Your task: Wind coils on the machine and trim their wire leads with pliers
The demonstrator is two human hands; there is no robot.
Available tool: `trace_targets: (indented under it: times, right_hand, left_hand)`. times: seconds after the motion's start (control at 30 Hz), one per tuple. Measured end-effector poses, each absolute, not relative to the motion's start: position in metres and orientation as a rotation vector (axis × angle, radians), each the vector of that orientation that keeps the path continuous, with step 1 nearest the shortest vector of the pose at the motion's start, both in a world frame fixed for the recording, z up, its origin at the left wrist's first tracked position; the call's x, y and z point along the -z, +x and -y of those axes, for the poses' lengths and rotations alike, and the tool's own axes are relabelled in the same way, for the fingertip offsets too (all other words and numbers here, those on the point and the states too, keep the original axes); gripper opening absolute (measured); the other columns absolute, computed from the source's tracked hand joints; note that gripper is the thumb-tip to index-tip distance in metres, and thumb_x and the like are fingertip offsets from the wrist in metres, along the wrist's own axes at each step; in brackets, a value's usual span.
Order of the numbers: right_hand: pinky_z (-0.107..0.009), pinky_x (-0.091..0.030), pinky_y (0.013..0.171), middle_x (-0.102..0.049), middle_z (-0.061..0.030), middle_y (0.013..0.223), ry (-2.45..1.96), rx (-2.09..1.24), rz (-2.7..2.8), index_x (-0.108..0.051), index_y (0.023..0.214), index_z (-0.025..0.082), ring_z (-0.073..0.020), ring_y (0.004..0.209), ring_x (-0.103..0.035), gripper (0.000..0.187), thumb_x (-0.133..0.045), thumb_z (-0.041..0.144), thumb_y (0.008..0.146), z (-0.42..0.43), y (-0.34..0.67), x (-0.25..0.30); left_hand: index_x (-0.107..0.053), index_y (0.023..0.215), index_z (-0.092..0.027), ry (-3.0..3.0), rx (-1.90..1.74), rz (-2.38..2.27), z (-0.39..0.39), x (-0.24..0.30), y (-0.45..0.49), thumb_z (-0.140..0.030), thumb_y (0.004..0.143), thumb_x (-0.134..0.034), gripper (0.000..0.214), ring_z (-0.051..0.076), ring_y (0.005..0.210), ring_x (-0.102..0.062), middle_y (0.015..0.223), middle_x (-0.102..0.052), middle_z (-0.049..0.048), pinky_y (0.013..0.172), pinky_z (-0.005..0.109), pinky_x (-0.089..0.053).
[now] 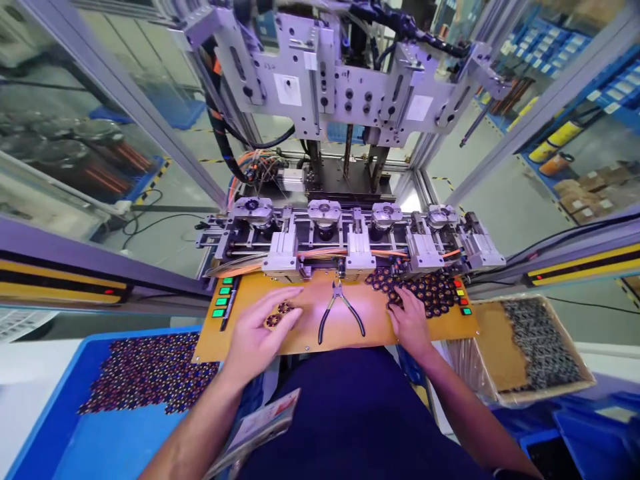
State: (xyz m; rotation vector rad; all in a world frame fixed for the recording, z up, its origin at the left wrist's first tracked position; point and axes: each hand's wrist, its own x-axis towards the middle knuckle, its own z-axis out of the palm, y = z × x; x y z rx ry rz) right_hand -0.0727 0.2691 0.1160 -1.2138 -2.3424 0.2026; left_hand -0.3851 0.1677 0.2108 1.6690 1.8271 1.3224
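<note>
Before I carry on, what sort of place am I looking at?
Probably a factory assembly station. A metal machine bearing a row of fixtures stands behind the worktop, green buttons are lit on its left, and many dark round parts lie by the right hand.

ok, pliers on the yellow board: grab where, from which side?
Probably around both handles, coming from the wearer's side: the pliers lie on the yellow board with handles splayed toward the wearer and jaws pointing at the machine.
</note>
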Motion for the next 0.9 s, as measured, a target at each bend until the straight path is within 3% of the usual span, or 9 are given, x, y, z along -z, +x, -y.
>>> trace_targets:
  times: [0.17, 0.33, 0.47, 0.6, 0.77, 0.9]
  right_hand:
    - [-0.059, -0.049, 0.097, -0.063, -0.0146, 0.123, -1.031, -0.315, 2.322, -0.071, 0.088, 0.020, -0.0327, 0.121, -0.056, 0.020, -0.053, 0.016, 0.091, -0.264, -0.094, -0.150]
    - [-0.042, -0.056, 0.091, -0.058, -0.0100, 0.130, -0.646, -0.802, 2.076, -0.071, 0.095, 0.026, -0.0243, 0.114, -0.061, 0.013, -0.061, 0.018, 0.090, -0.240, -0.153, -0.213]
    - [-0.038, -0.057, 0.088, -0.059, -0.0088, 0.130, -0.440, -1.104, 1.900, -0.071, 0.102, 0.028, -0.0217, 0.107, -0.064, 0.019, -0.063, 0.016, 0.089, -0.239, -0.191, -0.240]
    - [-0.039, -0.055, 0.092, -0.060, -0.0098, 0.128, -0.393, -1.264, 1.920, -0.070, 0.104, 0.026, -0.0220, 0.110, -0.063, 0.016, -0.062, 0.020, 0.091, -0.245, -0.205, -0.246]
    - [-0.039, -0.053, 0.097, -0.062, -0.0114, 0.125, -0.336, -1.277, 2.036, -0.070, 0.100, 0.022, -0.0215, 0.114, -0.062, 0.014, -0.060, 0.016, 0.092, -0.260, -0.210, -0.256]
    - [-0.036, -0.056, 0.089, -0.068, -0.0094, 0.111, -0.298, -0.876, 2.281, -0.071, 0.094, 0.019, -0.0200, 0.103, -0.066, 0.011, -0.061, 0.017, 0.091, -0.321, -0.217, -0.271]
  left_hand:
    - [-0.073, 0.099, -0.021, 1.501, -1.273, -1.723, -0.156, -0.204, -0.370, -0.033, 0.085, -0.065, 0.020, 0.023, 0.090, -0.073, 0.097, -0.078, 0.0071, 0.082, 0.036, -0.060]
    - [-0.065, 0.123, -0.020, 1.401, -1.233, -1.343, -0.160, -0.221, -0.352, -0.035, 0.085, -0.065, 0.041, 0.023, 0.090, -0.073, 0.105, -0.076, 0.0090, 0.081, 0.036, -0.061]
    - [-0.072, 0.111, -0.021, 1.428, -1.360, -1.462, -0.160, -0.235, -0.356, -0.038, 0.085, -0.067, 0.032, 0.024, 0.086, -0.074, 0.100, -0.078, 0.0079, 0.081, 0.037, -0.060]
    - [-0.072, 0.109, -0.022, 1.596, -1.459, -1.613, -0.159, -0.245, -0.365, -0.035, 0.084, -0.069, 0.029, 0.020, 0.074, -0.071, 0.088, -0.077, 0.0054, 0.070, 0.032, -0.060]
    - [-0.068, 0.116, -0.022, 1.714, -1.541, -1.631, -0.161, -0.239, -0.369, -0.026, 0.086, -0.067, 0.030, 0.016, 0.073, -0.069, 0.089, -0.074, 0.0045, 0.066, 0.028, -0.058]
    - [-0.065, 0.120, -0.021, 1.622, -1.588, -1.942, -0.157, -0.199, -0.388, -0.028, 0.085, -0.069, 0.036, 0.017, 0.079, -0.070, 0.095, -0.075, 0.0055, 0.075, 0.030, -0.059]
